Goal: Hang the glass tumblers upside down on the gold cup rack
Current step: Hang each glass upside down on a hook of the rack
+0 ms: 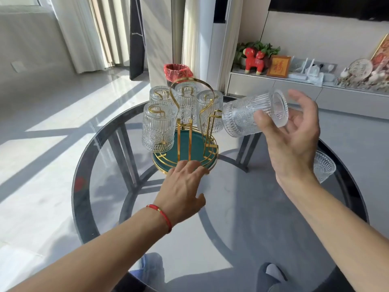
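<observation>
Sunlight falls across the grey floor and onto the round glass worktop (117, 186) where we stand. On it sits the gold cup rack (190, 127) with its green round tray (185, 144) at the bottom. Four glass tumblers already hang upside down on the rack: one at the front left (158, 128), one behind it (161, 95), one at the back middle (187, 100) and one on the right (210, 111). Our right hand (292, 133) is closed around a fifth tumbler (250, 116), tipped on its side just beside the rack, its open mouth facing the rack. Our left hand (183, 186) lies flat with fingers spread, touching the tray's front edge. Another glass (323, 166) stands on the worktop behind our right wrist.
</observation>
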